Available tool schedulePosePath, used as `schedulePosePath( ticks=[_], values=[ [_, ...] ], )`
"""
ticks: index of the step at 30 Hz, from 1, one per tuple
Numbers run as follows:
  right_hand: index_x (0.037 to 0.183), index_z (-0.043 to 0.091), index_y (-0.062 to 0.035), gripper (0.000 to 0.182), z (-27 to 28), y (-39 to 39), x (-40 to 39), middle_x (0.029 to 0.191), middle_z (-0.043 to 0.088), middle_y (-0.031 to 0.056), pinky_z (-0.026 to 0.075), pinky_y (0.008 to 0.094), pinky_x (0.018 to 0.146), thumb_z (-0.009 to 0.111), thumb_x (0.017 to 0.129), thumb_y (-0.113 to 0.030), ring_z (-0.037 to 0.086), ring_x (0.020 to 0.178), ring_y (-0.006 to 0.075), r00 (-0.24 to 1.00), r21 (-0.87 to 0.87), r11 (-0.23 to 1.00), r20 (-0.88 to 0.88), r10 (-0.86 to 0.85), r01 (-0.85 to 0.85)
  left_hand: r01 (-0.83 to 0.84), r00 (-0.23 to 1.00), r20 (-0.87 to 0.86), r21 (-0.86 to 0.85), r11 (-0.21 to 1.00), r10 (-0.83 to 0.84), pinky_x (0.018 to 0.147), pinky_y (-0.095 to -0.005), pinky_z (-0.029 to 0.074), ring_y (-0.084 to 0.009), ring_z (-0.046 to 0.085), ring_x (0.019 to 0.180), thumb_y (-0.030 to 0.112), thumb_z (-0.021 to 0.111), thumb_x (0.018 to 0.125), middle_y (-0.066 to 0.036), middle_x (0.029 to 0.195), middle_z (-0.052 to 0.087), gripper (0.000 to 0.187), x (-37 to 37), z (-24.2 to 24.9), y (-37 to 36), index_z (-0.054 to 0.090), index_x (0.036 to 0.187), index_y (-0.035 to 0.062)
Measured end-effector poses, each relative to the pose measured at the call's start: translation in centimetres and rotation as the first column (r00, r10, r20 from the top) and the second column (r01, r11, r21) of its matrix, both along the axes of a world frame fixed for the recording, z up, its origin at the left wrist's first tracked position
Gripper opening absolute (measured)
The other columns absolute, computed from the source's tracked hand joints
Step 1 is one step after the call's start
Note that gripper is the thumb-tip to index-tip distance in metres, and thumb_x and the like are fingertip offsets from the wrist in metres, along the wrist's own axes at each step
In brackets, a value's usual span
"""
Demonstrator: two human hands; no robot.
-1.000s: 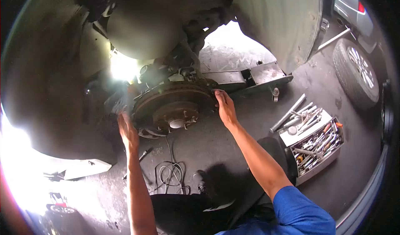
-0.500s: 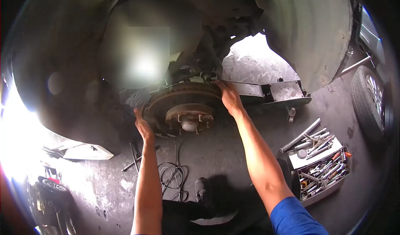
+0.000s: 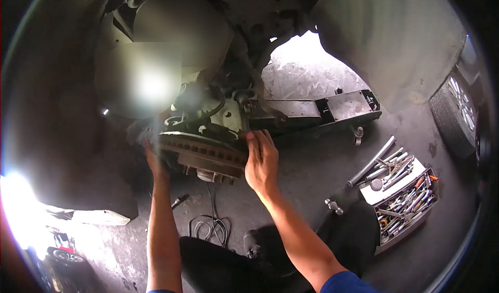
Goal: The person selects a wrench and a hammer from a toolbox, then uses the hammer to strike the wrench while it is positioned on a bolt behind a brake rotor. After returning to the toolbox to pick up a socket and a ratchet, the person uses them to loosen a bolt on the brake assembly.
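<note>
A rusty brake disc (image 3: 202, 151) is at the wheel hub under the car, tilted so its vented edge shows, with wheel studs pointing down toward me. My left hand (image 3: 157, 163) is closed against the disc's left edge; shadow covers part of its fingers. On the opposite edge, my right hand (image 3: 261, 163) grips with bent fingers at the top of the rim. Just behind the disc are the hub and suspension parts (image 3: 228, 115), partly in the dark. Both arms reach forward, one on each side of the disc.
A floor jack (image 3: 353, 106) lies behind and to the right. An open toolbox (image 3: 408, 236) full of wrenches stands at right, near a hammer (image 3: 334, 206) and a loose wheel (image 3: 452, 119). A coiled cable (image 3: 224, 230) lies on the floor below.
The disc has tilted, showing its vented edge instead of its front face. Both hands have moved left and down in view with it. My view has shifted, and the hammer now shows.
</note>
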State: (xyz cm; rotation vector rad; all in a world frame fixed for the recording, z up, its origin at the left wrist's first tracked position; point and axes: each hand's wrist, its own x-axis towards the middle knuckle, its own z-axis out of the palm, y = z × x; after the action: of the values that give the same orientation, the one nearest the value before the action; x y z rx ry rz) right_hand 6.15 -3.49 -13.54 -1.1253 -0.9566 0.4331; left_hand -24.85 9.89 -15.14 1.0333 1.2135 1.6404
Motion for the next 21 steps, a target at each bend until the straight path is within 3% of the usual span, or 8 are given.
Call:
schedulePosePath(
  ticks=[3,6,7,10,11,14,18,21],
  values=[
    [0.101,0.064,0.0019,0.027,0.3,-1.0,-0.7,0.094,0.061,0.0218,0.049,0.0475,0.071,0.048,0.106,-0.02,0.063,0.081,0.0421,1.0,-0.058,0.998,0.009,0.006,-0.006,0.04,0.996,-0.086,0.136,0.99,-0.028,0.097,-0.0372,0.048,-0.0236,0.062,0.107,0.049,0.045,0.107,-0.01,0.121,0.064,0.05,-1.4,-2.1,2.3,0.061,0.127,0.0056],
    [0.101,0.064,0.0005,0.023,-0.5,-1.1,-1.6,0.093,0.06,0.0207,0.049,0.0468,0.068,0.05,0.105,-0.017,0.063,0.08,0.0421,1.0,-0.027,1.0,0.019,-0.001,0.002,0.092,0.984,0.153,-0.032,0.995,-0.086,0.093,-0.0392,0.05,-0.025,0.063,0.105,0.049,0.047,0.106,-0.01,0.119,0.064,0.048,-1.6,-2.6,3.0,0.062,0.124,0.0067],
    [0.101,0.064,0.0001,0.02,-0.7,-1.0,-1.7,0.092,0.06,0.0182,0.049,0.0435,0.066,0.051,0.105,-0.015,0.063,0.077,0.0378,0.997,-0.001,1.0,0.066,-0.028,0.028,0.098,0.98,0.174,0.006,0.995,-0.098,0.092,-0.0399,0.052,-0.0254,0.063,0.1,0.047,0.045,0.106,-0.011,0.117,0.064,0.046,0.2,-1.6,2.1,0.061,0.123,0.0067],
    [0.099,0.066,0.0017,0.021,0.1,-1.3,-2.2,0.089,0.059,0.0136,0.046,0.036,0.072,0.05,0.105,-0.011,0.06,0.079,0.0282,1.0,-0.025,1.0,-0.025,-0.013,0.012,0.047,0.95,0.311,-0.185,0.982,0.013,0.096,-0.0382,0.051,-0.0238,0.064,0.109,0.035,0.044,0.103,-0.008,0.122,0.065,0.044,-1.3,-2.8,3.0,0.061,0.133,0.0062],
    [0.1,0.067,0.0012,0.021,-0.1,-1.3,-2.4,0.089,0.058,0.0122,0.046,0.0345,0.071,0.051,0.104,-0.012,0.059,0.079,0.0254,1.0,-0.038,0.999,-0.027,-0.013,0.012,0.068,0.954,0.3,-0.163,0.984,-0.016,0.094,-0.0386,0.052,-0.0239,0.064,0.108,0.035,0.044,0.104,-0.008,0.12,0.065,0.044,-2.0,-3.5,3.3,0.06,0.132,0.0061],
    [0.101,0.066,0.0003,0.019,0.0,-1.5,-2.7,0.088,0.058,0.0142,0.048,0.0384,0.065,0.052,0.104,-0.012,0.06,0.073,0.0278,0.999,-0.028,0.999,0.038,-0.035,0.036,0.135,0.957,0.27,-0.098,0.986,-0.104,0.09,-0.0397,0.054,-0.0244,0.064,0.106,0.036,0.042,0.105,-0.01,0.117,0.065,0.042,-4.5,-6.5,4.8,0.059,0.13,0.006],
    [0.105,0.068,-0.0002,0.018,-0.5,-1.6,-4.0,0.09,0.06,0.013,0.048,0.0355,0.066,0.053,0.103,-0.011,0.061,0.074,0.0243,0.996,-0.025,0.997,0.055,-0.072,0.073,0.178,0.952,0.273,-0.121,0.977,-0.139,0.09,-0.0391,0.054,-0.0236,0.064,0.106,0.035,0.044,0.105,-0.01,0.117,0.065,0.041,-5.5,-8.1,6.0,0.059,0.13,0.0061],
    [0.099,0.071,-0.0004,0.018,-0.7,-1.8,-4.6,0.087,0.061,0.0127,0.048,0.0345,0.066,0.056,0.102,-0.011,0.061,0.073,0.0226,0.995,-0.047,0.996,0.056,-0.079,0.082,0.209,0.949,0.267,-0.146,0.967,-0.165,0.09,-0.0387,0.054,-0.0231,0.064,0.106,0.034,0.046,0.104,-0.01,0.117,0.065,0.04,-6.0,-8.4,6.9,0.059,0.13,0.0063]
  ],
)
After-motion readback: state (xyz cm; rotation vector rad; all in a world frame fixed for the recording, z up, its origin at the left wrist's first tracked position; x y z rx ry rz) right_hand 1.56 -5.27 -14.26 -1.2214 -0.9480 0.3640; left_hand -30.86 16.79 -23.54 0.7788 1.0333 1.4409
